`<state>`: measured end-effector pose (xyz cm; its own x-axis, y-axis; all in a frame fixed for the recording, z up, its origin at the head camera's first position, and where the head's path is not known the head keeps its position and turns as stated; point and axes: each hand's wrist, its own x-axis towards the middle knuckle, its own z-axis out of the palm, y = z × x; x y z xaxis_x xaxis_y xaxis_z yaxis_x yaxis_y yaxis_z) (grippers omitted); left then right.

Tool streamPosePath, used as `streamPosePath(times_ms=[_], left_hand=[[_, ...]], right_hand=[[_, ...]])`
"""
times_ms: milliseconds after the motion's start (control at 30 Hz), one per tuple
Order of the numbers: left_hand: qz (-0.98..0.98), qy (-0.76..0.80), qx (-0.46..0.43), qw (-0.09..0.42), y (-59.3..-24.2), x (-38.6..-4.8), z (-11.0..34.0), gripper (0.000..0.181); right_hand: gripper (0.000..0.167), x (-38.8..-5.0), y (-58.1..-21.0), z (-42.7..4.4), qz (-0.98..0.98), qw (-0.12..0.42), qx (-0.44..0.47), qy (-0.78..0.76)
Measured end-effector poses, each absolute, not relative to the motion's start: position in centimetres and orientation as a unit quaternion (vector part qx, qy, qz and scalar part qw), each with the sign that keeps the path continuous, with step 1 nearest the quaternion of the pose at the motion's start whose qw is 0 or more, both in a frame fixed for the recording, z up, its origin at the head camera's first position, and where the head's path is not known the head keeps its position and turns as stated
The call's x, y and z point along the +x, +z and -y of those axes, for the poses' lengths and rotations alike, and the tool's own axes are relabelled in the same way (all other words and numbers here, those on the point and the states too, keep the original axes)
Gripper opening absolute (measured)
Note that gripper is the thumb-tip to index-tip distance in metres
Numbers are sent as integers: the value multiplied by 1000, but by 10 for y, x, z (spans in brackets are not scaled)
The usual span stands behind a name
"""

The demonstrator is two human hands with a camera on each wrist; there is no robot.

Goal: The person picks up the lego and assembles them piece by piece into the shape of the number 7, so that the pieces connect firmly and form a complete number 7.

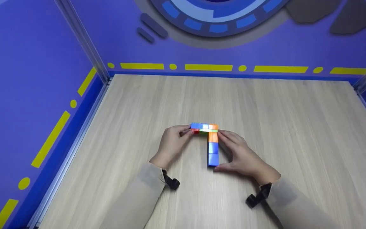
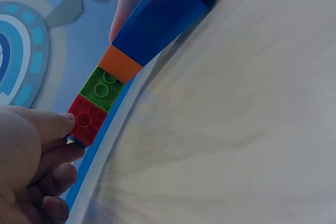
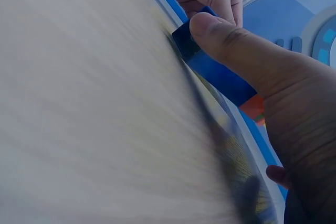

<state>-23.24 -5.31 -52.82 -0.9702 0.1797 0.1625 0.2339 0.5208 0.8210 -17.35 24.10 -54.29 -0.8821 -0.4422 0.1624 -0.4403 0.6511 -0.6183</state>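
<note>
Joined toy building blocks form an angled shape in the middle of the head view. Its top bar has a blue block [image 1: 197,126] and an orange block [image 1: 213,126], with a red block [image 2: 86,121] and a green block [image 2: 102,88] beneath. A stem of another orange block [image 1: 213,137] and blue blocks [image 1: 213,156] runs toward the person. My left hand [image 1: 170,143] pinches the bar's red and blue end between thumb and fingers. My right hand [image 1: 245,156] grips the stem lengthwise, thumb at its near blue end, fingers by the orange end.
A wood-grain table [image 1: 122,127] lies under the hands. Blue-purple panels with yellow marks stand behind it, like the back wall [image 1: 208,54], and at the sides. Metal posts [image 1: 84,38] rise at the back corners. Black straps [image 1: 172,182] circle both wrists.
</note>
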Motion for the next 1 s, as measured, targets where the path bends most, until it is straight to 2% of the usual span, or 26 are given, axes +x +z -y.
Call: streamPosePath(times_ms=[267,1000], left_hand=[[875,-465,-133,32,-529,-233,54,30],[884,-455,-100,20,-529,-236,55,23]], right_hand=[[124,-174,-542,-240,-914,12,-233,-331],[115,-176,-540,-241,-915,11,-240,-324]])
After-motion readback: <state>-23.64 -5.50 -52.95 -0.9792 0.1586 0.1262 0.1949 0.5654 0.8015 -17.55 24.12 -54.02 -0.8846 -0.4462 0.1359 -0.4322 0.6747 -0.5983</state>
